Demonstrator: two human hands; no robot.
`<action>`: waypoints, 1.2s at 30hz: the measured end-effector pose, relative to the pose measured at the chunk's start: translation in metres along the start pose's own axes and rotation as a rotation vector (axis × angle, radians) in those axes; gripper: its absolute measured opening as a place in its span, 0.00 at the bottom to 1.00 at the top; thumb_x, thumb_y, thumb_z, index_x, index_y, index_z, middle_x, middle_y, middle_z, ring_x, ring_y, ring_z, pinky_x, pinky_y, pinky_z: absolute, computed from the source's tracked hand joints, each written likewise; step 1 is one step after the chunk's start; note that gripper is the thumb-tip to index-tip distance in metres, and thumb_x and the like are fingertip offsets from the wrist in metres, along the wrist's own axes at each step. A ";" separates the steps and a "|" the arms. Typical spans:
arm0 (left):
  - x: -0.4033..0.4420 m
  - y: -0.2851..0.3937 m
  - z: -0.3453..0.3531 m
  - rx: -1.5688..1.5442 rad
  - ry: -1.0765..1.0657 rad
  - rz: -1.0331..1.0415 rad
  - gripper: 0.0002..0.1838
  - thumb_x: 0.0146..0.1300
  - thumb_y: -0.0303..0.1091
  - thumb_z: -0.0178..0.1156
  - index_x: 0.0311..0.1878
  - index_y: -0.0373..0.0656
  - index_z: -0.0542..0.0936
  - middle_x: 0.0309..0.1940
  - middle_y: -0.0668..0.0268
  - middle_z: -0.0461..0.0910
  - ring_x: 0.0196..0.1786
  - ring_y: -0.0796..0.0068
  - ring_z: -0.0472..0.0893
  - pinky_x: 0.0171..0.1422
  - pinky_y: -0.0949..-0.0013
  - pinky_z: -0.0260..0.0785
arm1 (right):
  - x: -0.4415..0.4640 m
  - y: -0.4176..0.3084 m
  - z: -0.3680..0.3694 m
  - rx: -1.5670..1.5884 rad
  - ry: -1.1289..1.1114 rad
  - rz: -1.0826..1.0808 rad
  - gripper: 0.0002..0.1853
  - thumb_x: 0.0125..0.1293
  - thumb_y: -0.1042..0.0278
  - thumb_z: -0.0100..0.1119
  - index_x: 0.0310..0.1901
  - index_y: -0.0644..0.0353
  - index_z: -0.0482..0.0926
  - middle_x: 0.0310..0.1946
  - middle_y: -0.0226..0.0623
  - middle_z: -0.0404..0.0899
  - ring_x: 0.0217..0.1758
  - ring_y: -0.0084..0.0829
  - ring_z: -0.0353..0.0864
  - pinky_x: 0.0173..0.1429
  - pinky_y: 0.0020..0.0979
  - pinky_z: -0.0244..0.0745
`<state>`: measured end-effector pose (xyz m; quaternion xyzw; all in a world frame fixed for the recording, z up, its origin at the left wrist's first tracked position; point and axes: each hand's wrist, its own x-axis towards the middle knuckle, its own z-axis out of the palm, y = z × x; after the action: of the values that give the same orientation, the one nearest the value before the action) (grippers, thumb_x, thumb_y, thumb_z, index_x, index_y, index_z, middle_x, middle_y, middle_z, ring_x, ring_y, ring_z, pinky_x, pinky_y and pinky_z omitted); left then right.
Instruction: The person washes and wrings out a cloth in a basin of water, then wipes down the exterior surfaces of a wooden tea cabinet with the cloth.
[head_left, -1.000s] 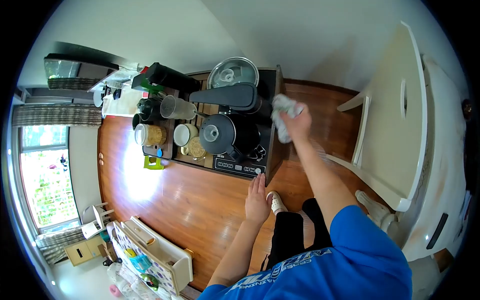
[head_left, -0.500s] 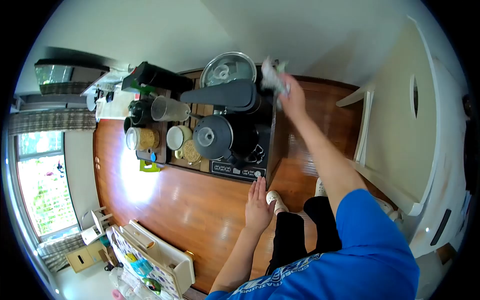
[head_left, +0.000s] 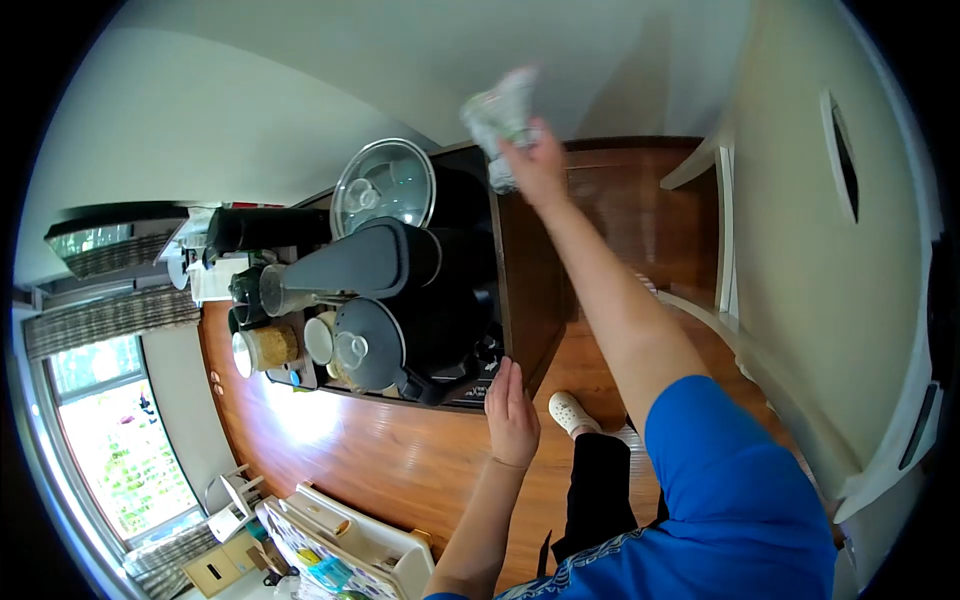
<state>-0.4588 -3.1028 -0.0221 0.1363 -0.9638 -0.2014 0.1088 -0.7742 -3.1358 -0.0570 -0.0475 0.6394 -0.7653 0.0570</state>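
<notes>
Cloth, pale and bunched, is gripped in the right hand by the rear corner of the dark cabinet, near the wall. Left hand stands unclenched, fingers straight, at the cabinet's front edge beside the pot; contact I cannot confirm.

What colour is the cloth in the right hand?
The cloth is mostly whitish with faint green patches, seen best in the head view.

The right hand holds a crumpled white cloth by the far right corner of the dark cabinet. The left hand is outstretched at the near right corner. To the left are a grey-lidded pot and, farther, a glass lid.
</notes>
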 end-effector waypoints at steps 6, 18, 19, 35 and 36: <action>-0.002 -0.007 0.001 -0.051 -0.030 0.004 0.28 0.54 0.15 0.49 0.61 0.32 0.60 0.58 0.46 0.62 0.60 0.49 0.64 0.63 0.58 0.58 | -0.033 0.104 -0.021 -0.525 -0.051 0.180 0.22 0.51 0.64 0.61 0.48 0.63 0.71 0.43 0.47 0.76 0.46 0.42 0.76 0.50 0.35 0.70; -0.006 -0.010 0.007 -0.031 0.077 0.032 0.22 0.54 0.17 0.51 0.55 0.33 0.68 0.58 0.48 0.66 0.57 0.54 0.70 0.56 0.62 0.64 | -0.041 0.110 -0.095 -0.022 0.168 0.185 0.20 0.53 0.67 0.62 0.47 0.65 0.72 0.40 0.38 0.78 0.43 0.30 0.76 0.48 0.31 0.70; -0.006 -0.011 0.008 -0.040 0.087 0.031 0.21 0.54 0.17 0.51 0.54 0.33 0.69 0.57 0.48 0.66 0.56 0.54 0.71 0.56 0.62 0.64 | -0.038 0.098 -0.087 0.136 0.186 0.125 0.20 0.53 0.67 0.63 0.46 0.66 0.72 0.40 0.36 0.78 0.42 0.27 0.76 0.47 0.29 0.71; -0.008 -0.019 0.012 0.079 0.172 0.211 0.19 0.49 0.15 0.49 0.48 0.28 0.71 0.51 0.31 0.66 0.47 0.45 0.76 0.46 0.61 0.72 | 0.017 0.208 -0.033 -0.300 -0.127 -0.129 0.24 0.51 0.53 0.59 0.44 0.64 0.73 0.38 0.48 0.78 0.43 0.44 0.77 0.49 0.38 0.69; -0.008 -0.018 0.016 0.138 0.224 0.223 0.19 0.50 0.13 0.46 0.47 0.27 0.72 0.51 0.32 0.66 0.48 0.44 0.76 0.50 0.60 0.71 | 0.011 0.233 -0.041 -0.366 -0.128 -0.127 0.25 0.51 0.52 0.58 0.46 0.63 0.73 0.40 0.50 0.77 0.45 0.46 0.76 0.50 0.40 0.69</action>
<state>-0.4520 -3.1103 -0.0454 0.0573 -0.9664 -0.1049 0.2274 -0.7850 -3.1388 -0.2940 -0.1460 0.7588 -0.6336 0.0398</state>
